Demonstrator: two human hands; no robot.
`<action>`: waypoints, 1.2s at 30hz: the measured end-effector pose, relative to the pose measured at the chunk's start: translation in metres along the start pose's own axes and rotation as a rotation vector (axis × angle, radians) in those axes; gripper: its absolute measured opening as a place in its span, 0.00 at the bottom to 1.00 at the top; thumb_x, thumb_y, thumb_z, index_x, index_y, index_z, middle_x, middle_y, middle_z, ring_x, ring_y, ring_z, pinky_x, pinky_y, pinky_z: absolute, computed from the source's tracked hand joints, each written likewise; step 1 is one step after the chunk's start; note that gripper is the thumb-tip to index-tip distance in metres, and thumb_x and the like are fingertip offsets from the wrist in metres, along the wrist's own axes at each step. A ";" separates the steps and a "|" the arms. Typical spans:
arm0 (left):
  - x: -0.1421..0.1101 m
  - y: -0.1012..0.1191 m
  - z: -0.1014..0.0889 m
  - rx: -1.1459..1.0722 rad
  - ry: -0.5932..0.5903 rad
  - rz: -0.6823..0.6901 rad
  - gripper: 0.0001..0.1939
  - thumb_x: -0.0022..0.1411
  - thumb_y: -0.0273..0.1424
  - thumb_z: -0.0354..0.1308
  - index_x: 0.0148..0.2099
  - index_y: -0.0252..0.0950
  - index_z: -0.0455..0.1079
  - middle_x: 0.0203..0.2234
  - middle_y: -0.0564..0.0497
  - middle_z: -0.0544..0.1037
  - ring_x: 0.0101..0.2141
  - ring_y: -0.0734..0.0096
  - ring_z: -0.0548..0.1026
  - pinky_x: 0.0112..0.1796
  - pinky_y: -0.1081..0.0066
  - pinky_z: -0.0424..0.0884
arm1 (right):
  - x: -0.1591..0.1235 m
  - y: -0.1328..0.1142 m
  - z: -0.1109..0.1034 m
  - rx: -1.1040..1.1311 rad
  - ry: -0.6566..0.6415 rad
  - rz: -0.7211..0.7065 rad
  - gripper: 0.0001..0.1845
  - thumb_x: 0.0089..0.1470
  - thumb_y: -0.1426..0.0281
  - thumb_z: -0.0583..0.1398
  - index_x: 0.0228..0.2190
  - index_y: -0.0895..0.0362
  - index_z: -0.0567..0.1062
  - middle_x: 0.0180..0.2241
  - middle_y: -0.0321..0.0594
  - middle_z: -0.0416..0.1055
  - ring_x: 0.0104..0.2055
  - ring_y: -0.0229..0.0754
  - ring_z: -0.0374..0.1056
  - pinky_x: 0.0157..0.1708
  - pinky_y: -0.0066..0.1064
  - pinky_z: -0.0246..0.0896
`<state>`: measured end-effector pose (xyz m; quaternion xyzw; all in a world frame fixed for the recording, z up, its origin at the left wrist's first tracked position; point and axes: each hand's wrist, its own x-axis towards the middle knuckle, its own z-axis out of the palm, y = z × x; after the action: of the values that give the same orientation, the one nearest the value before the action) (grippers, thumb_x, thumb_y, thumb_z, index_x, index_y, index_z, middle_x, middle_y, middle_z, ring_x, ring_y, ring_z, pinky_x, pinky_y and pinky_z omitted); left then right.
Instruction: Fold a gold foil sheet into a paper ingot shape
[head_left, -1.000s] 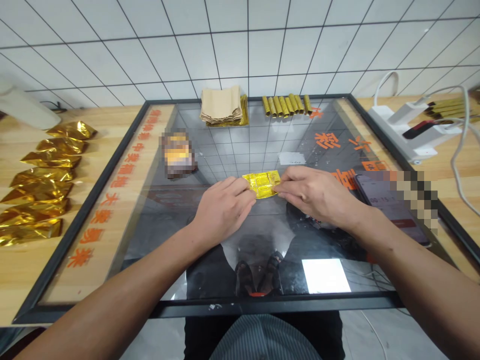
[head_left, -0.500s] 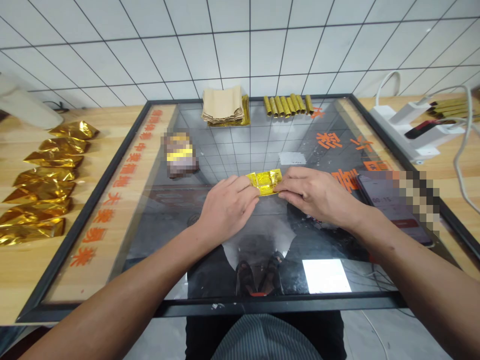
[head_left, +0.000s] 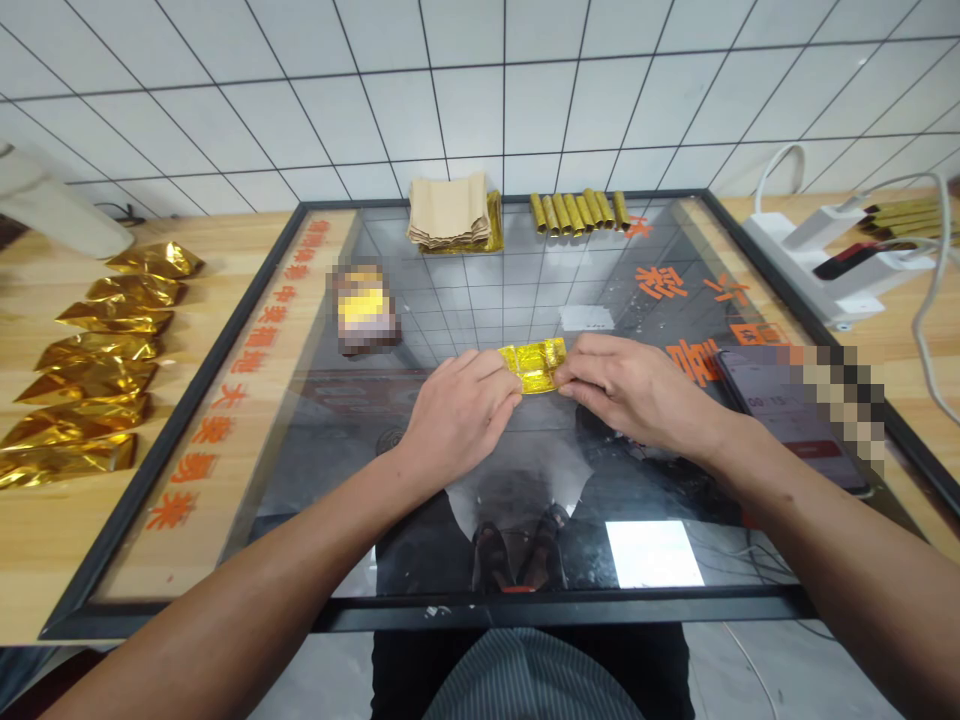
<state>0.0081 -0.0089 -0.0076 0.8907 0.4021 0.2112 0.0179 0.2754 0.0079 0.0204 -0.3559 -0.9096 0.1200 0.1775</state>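
A small sheet of gold foil paper (head_left: 535, 366) with crease lines lies over the glass-topped table (head_left: 480, 470), stretched between both hands. My left hand (head_left: 466, 405) pinches its left end, fingers closed. The right end is gripped by my right hand (head_left: 626, 385), thumb and fingertips pressed together on its corner. Parts of the foil under the fingertips are hidden. Beyond the hands sit a stack of brown paper sheets (head_left: 448, 210) with gold foil showing at its edge, and a row of rolled gold tubes (head_left: 577, 213).
Several folded gold foil pieces (head_left: 101, 375) line the wooden surface at left. A blurred-out pack (head_left: 365, 315) rests on the glass. Near my right forearm lies a phone (head_left: 787, 415). A white power strip (head_left: 799, 265) with plugs and cables stands at the right edge.
Both hands keep their pinch on the foil, which looks slightly flatter and tilted differently. The whole view has shifted a little; other things stay put.
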 end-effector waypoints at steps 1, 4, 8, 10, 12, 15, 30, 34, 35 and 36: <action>0.000 0.000 0.000 -0.005 -0.004 -0.007 0.09 0.77 0.30 0.56 0.43 0.39 0.77 0.37 0.48 0.77 0.40 0.58 0.72 0.39 0.59 0.66 | 0.001 -0.001 0.000 0.006 0.000 0.007 0.11 0.73 0.71 0.57 0.41 0.55 0.80 0.39 0.44 0.75 0.41 0.47 0.74 0.43 0.37 0.69; 0.001 0.001 -0.001 -0.020 -0.013 -0.037 0.10 0.78 0.30 0.55 0.43 0.39 0.77 0.37 0.48 0.77 0.40 0.59 0.72 0.39 0.60 0.65 | 0.002 -0.003 -0.001 0.010 0.001 0.037 0.11 0.72 0.70 0.57 0.41 0.54 0.79 0.39 0.43 0.75 0.40 0.47 0.74 0.43 0.38 0.68; 0.001 0.001 -0.001 -0.048 -0.024 -0.071 0.10 0.78 0.30 0.55 0.43 0.40 0.77 0.38 0.49 0.77 0.40 0.59 0.73 0.38 0.61 0.65 | 0.003 -0.004 0.002 0.030 0.007 0.104 0.09 0.71 0.70 0.58 0.40 0.54 0.78 0.39 0.42 0.76 0.40 0.47 0.73 0.43 0.38 0.67; 0.002 0.001 -0.001 -0.057 -0.028 -0.090 0.10 0.78 0.30 0.55 0.42 0.40 0.77 0.38 0.49 0.77 0.40 0.59 0.73 0.38 0.61 0.64 | 0.003 -0.004 0.003 0.049 0.004 0.133 0.09 0.71 0.70 0.58 0.40 0.53 0.78 0.39 0.42 0.76 0.40 0.46 0.73 0.42 0.38 0.66; 0.004 0.002 -0.002 -0.071 -0.036 -0.115 0.11 0.78 0.30 0.55 0.41 0.40 0.77 0.37 0.49 0.77 0.40 0.59 0.73 0.38 0.61 0.63 | 0.003 -0.003 0.005 0.062 -0.002 0.160 0.09 0.71 0.70 0.58 0.39 0.54 0.78 0.39 0.42 0.76 0.40 0.46 0.73 0.42 0.38 0.65; 0.006 0.003 -0.003 -0.105 -0.051 -0.167 0.11 0.77 0.29 0.56 0.39 0.40 0.75 0.36 0.50 0.77 0.39 0.60 0.73 0.37 0.61 0.61 | 0.004 -0.004 0.007 0.062 0.001 0.194 0.09 0.71 0.69 0.58 0.38 0.54 0.78 0.38 0.41 0.75 0.39 0.45 0.72 0.40 0.37 0.63; 0.002 0.004 -0.007 -0.190 -0.055 -0.230 0.06 0.71 0.25 0.59 0.38 0.40 0.71 0.37 0.52 0.78 0.40 0.61 0.74 0.40 0.61 0.62 | 0.006 -0.004 0.009 0.072 0.011 0.227 0.08 0.69 0.68 0.59 0.36 0.54 0.77 0.35 0.38 0.72 0.34 0.42 0.68 0.37 0.35 0.57; 0.003 0.006 -0.009 -0.136 -0.095 -0.233 0.08 0.74 0.27 0.56 0.39 0.40 0.72 0.37 0.51 0.78 0.40 0.60 0.73 0.40 0.61 0.60 | 0.006 -0.005 0.007 0.066 -0.010 0.229 0.09 0.70 0.67 0.59 0.36 0.54 0.77 0.35 0.38 0.72 0.35 0.43 0.68 0.37 0.35 0.56; 0.003 0.006 -0.009 -0.124 -0.104 -0.232 0.08 0.75 0.27 0.56 0.39 0.40 0.72 0.37 0.51 0.78 0.41 0.60 0.73 0.40 0.61 0.60 | 0.006 -0.005 0.007 0.062 -0.012 0.229 0.10 0.70 0.67 0.58 0.36 0.54 0.77 0.35 0.38 0.72 0.35 0.43 0.68 0.37 0.35 0.56; 0.003 0.006 -0.009 -0.111 -0.113 -0.232 0.09 0.75 0.27 0.56 0.39 0.40 0.72 0.37 0.51 0.78 0.41 0.59 0.73 0.40 0.61 0.60 | 0.006 -0.005 0.007 0.059 -0.012 0.228 0.10 0.70 0.67 0.58 0.36 0.54 0.76 0.35 0.38 0.72 0.35 0.43 0.68 0.37 0.35 0.56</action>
<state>0.0106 -0.0125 0.0030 0.8464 0.4884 0.1792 0.1142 0.2652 0.0081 0.0171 -0.4509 -0.8604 0.1682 0.1676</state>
